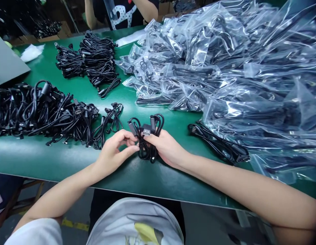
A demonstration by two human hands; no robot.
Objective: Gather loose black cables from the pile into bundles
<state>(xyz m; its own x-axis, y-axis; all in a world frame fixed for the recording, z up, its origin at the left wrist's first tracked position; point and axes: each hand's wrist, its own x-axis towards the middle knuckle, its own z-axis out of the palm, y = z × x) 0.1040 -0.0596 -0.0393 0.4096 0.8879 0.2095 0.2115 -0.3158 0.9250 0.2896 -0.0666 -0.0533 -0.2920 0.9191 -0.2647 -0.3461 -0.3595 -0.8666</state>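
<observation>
A small bundle of black cables (147, 149) with chunky connector ends is held over the table's near half. My right hand (169, 146) grips it from the right, thumb laid across the front below a flat plug. From the left, my left hand (119, 148) meets the bundle with thumb and forefinger curled to its edge; what lies between those fingertips is too small to make out. Just beyond my left hand are loose coiled cables (109, 120). A longer black cable bundle (217, 141) rests on the table to the right of my right hand.
Bagged cables (224, 68) in clear plastic heap over the right side of the green table (71, 160). Unbagged cables (46, 112) pile at left, with a neater stack of cables (89, 59) behind. Across the table, a person (122, 13) in a dark printed shirt is partly visible.
</observation>
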